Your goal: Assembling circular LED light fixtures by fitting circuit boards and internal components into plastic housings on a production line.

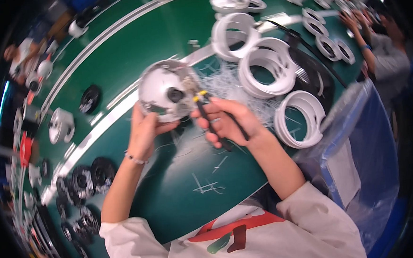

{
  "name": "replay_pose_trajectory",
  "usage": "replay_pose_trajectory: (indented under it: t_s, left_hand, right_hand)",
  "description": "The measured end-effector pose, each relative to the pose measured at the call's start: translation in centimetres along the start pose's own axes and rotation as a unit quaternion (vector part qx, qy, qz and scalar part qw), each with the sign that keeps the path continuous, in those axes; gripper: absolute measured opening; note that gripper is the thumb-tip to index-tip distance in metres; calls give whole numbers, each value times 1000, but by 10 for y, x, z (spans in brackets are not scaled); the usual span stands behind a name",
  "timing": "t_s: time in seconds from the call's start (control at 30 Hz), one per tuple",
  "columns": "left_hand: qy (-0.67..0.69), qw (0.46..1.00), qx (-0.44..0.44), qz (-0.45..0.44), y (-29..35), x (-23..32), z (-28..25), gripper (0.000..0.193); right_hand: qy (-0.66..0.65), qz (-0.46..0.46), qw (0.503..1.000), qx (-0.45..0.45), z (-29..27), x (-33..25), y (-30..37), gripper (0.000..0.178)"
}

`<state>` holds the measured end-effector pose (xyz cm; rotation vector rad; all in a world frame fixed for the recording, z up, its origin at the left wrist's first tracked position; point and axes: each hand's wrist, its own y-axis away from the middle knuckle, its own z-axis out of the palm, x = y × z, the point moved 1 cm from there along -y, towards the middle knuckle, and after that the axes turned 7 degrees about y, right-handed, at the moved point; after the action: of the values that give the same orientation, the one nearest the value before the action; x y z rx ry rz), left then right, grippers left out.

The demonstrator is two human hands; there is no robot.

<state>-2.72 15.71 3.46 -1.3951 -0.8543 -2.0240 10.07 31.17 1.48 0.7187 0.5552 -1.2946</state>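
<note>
Seemingly, dome housing (166, 90) sits between both fingers (145, 115).

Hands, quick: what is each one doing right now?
Left hand: closed around the round white plastic housing, holding it up.
Right hand: closed on black-handled cutting pliers, tips at the housing's edge.

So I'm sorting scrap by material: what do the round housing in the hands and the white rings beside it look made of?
The round housing looks like white moulded plastic, smooth and slightly glossy with a soft sheen; its rim looks greyer, possibly metal, but blur leaves that open. The white rings seem matte white plastic: even colour, thin moulded walls, no metallic glint.
</note>
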Motion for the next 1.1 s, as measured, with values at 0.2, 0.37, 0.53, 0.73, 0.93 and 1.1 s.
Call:
replay_pose_trajectory:
  t_s: [0.2,0.37,0.53,0.73,0.93,1.1]
  left_hand:
    - [-46,987,105,112,-66,3,-41,39]
    - [-75,915,154,366,-125,11,-24,48]
    - [106,927,100,346,-114,26,3,49]
    - [497,860,110,38,-172,25,-30,44]
    - [275,960,12,59,-191,12,-46,51]
    - [-428,892,147,15,-153,56,-103,39]
  right_hand:
    - [-18,-6,997,-75,5,-1,-6,38]
    - [-5,-19,998,-62,0,-10,7,37]
    - [-64,-19,995,-79,2,-10,4,38]
    - [-70,-11,990,-123,8,2,1,49]
    - [-67,-21,990,-120,-2,2,3,49]
    - [-45,-14,991,-125,3,0,-1,44]
